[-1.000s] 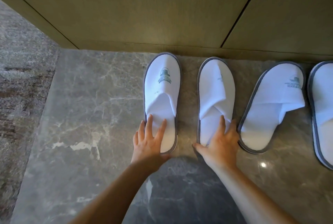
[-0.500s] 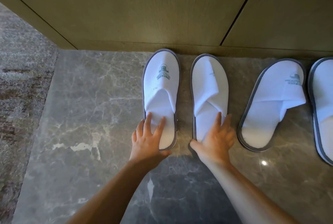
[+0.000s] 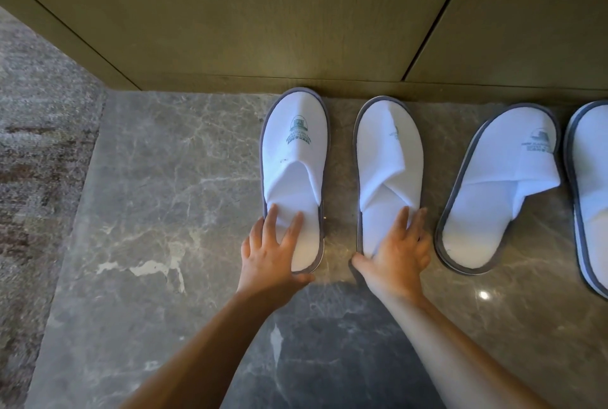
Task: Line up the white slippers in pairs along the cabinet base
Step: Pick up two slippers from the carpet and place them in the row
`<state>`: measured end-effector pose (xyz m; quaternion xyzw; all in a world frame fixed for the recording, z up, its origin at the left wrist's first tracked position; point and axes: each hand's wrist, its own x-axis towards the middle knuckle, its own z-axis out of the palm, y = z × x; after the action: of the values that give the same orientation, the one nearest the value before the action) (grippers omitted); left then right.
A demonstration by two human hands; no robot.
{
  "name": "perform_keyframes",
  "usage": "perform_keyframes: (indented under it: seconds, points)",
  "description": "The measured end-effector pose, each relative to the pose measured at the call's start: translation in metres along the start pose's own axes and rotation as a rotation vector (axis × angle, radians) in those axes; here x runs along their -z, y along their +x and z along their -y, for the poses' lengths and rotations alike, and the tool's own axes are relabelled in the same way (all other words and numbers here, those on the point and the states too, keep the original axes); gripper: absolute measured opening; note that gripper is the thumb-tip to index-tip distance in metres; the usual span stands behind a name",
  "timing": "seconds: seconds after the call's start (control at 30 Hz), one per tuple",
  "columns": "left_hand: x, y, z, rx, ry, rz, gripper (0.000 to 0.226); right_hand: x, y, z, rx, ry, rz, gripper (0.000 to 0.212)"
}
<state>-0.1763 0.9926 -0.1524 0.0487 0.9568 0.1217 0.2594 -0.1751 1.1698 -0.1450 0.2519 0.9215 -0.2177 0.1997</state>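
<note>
Head view: 4 white slippers lie on the marble floor (image 3: 171, 198) in front of the cabinet base (image 3: 329, 81), toes toward it. The left hand (image 3: 273, 252) rests flat on the heel end of the first slipper (image 3: 294, 158), fingers (image 3: 269, 221) straight and spread, grasping nothing, thumb tucked under the heel edge. The right hand (image 3: 396, 259) lies the same way on the heel of the second slipper (image 3: 388, 165), fingers straight and released, thumb out to the left on the floor.

Both slippers run lengthwise away from the hands, long axes nearly square to the cabinet and roughly parallel, toes just short of the base. A narrow strip of floor separates them. Each hand sits at the near end of its own slipper, so any nudge would go forward or sideways from the heel.

The third slipper (image 3: 500, 185) lies just right of the right hand, tilted with its toe swung right. The fourth slipper (image 3: 592, 185) is cut off by the frame edge. That tilted one looks like the next to straighten, and the right hand is the nearer.
</note>
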Motion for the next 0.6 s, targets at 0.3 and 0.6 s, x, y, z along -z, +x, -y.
perform_keyframes:
  seconds: [0.3, 0.6]
  points:
    - [0.000, 0.001, -0.001, 0.004, 0.007, -0.005, 0.102, 0.000, -0.001, 0.001, 0.030, -0.003, -0.002, 0.107]
    - [0.010, -0.002, -0.011, 0.040, 0.046, 0.004, 0.103, 0.012, -0.004, 0.003, 0.078, 0.011, -0.012, 0.097]
